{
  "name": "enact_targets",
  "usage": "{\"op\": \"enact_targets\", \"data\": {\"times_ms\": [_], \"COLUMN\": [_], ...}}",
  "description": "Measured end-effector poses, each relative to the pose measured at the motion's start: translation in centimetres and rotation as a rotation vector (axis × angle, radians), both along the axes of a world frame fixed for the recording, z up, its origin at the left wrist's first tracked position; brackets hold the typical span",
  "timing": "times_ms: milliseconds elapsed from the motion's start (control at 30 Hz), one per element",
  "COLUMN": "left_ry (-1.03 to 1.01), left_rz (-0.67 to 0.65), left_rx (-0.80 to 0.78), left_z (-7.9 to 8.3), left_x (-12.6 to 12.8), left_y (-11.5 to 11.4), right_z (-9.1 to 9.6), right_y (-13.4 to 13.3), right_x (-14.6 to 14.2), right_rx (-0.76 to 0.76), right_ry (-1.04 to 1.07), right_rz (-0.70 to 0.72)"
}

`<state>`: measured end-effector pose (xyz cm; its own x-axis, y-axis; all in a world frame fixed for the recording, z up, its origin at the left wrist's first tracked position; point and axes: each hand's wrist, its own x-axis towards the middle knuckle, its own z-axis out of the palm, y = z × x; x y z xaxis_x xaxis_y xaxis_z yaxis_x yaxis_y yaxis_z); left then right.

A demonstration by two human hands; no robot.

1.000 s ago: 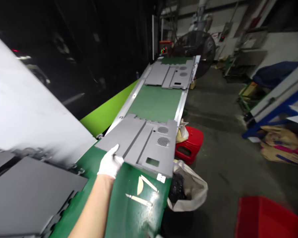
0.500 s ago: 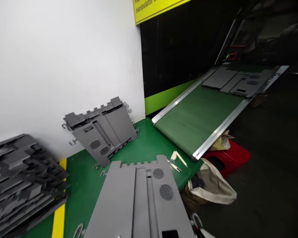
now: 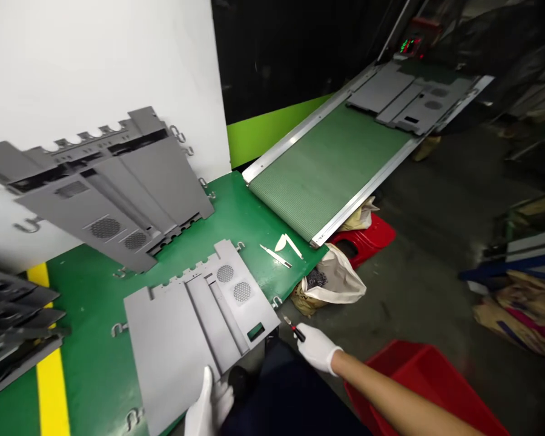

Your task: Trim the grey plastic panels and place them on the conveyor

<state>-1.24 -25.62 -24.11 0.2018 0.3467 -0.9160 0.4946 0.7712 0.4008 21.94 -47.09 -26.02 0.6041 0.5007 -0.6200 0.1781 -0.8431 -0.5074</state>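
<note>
A grey plastic panel (image 3: pixel 168 339) with two round mesh grilles lies on the green table, its near edge towards me. My left hand (image 3: pixel 208 402), in a white glove, is at that near edge, thumb over the top and fingers curled beyond the rim. In my white-gloved right hand (image 3: pixel 315 346) is a small knife (image 3: pixel 295 329) with a black and red handle. Its blade points at the panel's right corner, near a metal hook (image 3: pixel 277 301). Similar hooks sit around the panel.
A second grey panel (image 3: pixel 131 188) leans against the white wall. Stacked dark panels (image 3: pixel 13 327) stand at left. Thin off-white pieces (image 3: pixel 277 257) lie near the conveyor (image 3: pixel 331 163), which carries another panel (image 3: pixel 409 100). An open sack (image 3: pixel 345 284) and a red bin (image 3: pixel 418 375) are at right.
The view has shifted, and the near panel now appears smaller and turned, lying among the hooks. Both gloved hands have come into clear view, the right with the knife.
</note>
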Motion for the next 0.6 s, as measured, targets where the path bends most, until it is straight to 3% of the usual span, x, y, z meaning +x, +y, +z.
{"op": "enact_targets", "data": {"times_ms": [100, 200, 400, 500, 600], "left_ry": [0.138, 0.165, 0.064, -0.024, -0.053], "left_rz": [-0.124, -0.226, -0.399, -0.501, -0.601], "left_rx": [0.007, 0.104, 0.396, 0.523, 0.655], "left_z": [-0.1, 1.3, 4.9, 5.0, 4.2], "left_x": [1.2, 3.7, 13.9, 18.7, 22.2], "left_y": [-0.8, -1.4, 0.5, 2.2, 3.5], "right_z": [-1.0, -1.6, -1.8, -1.8, -1.8], "right_y": [-0.6, -0.5, 0.2, 0.1, 0.3], "right_x": [2.2, 3.6, 4.8, 4.9, 4.8], "right_rx": [-0.028, 0.013, 0.053, 0.045, 0.032], "right_ry": [-0.02, 0.02, 0.088, 0.081, 0.095], "right_rz": [0.086, 0.144, 0.184, 0.169, 0.166]}}
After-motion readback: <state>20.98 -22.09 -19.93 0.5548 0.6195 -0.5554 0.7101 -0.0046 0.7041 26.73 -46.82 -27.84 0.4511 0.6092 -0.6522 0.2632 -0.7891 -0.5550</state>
